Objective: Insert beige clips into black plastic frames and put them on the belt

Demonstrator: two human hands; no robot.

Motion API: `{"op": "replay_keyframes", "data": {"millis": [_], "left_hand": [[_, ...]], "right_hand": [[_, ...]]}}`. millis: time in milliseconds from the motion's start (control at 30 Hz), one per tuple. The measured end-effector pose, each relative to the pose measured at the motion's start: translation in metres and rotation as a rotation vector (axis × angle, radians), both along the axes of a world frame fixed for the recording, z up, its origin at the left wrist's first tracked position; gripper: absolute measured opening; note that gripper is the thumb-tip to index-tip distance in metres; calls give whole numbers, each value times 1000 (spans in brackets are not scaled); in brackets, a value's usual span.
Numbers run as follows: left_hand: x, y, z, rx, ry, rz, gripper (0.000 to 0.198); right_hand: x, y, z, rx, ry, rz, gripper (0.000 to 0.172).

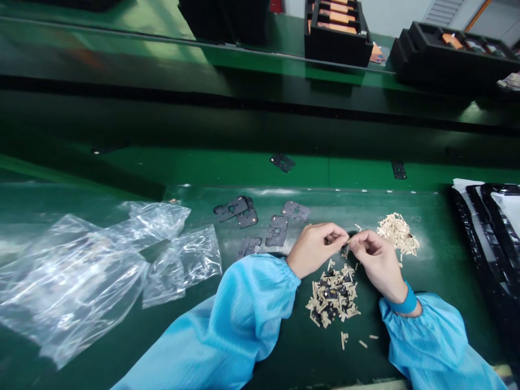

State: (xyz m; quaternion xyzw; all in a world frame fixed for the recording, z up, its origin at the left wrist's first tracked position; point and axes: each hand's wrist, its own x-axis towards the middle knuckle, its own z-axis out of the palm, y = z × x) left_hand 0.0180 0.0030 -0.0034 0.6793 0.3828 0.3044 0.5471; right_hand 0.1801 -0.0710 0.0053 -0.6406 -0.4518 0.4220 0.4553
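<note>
My left hand (pixel 314 246) and my right hand (pixel 376 260) meet fingertip to fingertip above the green mat, both pinched on one small tan piece (pixel 348 239) held between them. Below the hands lies a heap of small tan and black pieces (pixel 333 297). A second heap of pale tan strips (pixel 398 233) sits just right of my right hand. Several flat dark grey parts (pixel 277 229) lie on the mat beyond my left hand. Both arms wear light blue sleeves.
Crumpled clear plastic bags (pixel 81 271) cover the mat at left. Black trays (pixel 491 233) stand at the right edge. More black trays (pixel 337 32) sit on the raised green shelf behind. Two dark parts (pixel 283 162) lie on the green strip beyond the mat.
</note>
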Motion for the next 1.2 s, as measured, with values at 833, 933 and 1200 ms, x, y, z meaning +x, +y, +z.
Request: {"op": "replay_keyframes", "data": {"millis": [833, 933, 1200], "left_hand": [[-4, 3, -4, 231, 7, 44, 13], [-6, 5, -1, 318, 56, 87, 22], [-6, 3, -4, 379, 74, 79, 20]], "right_hand": [[2, 2, 5, 13, 8, -37, 7], [3, 2, 4, 13, 8, -60, 7], [3, 1, 1, 12, -7, -53, 7]]}}
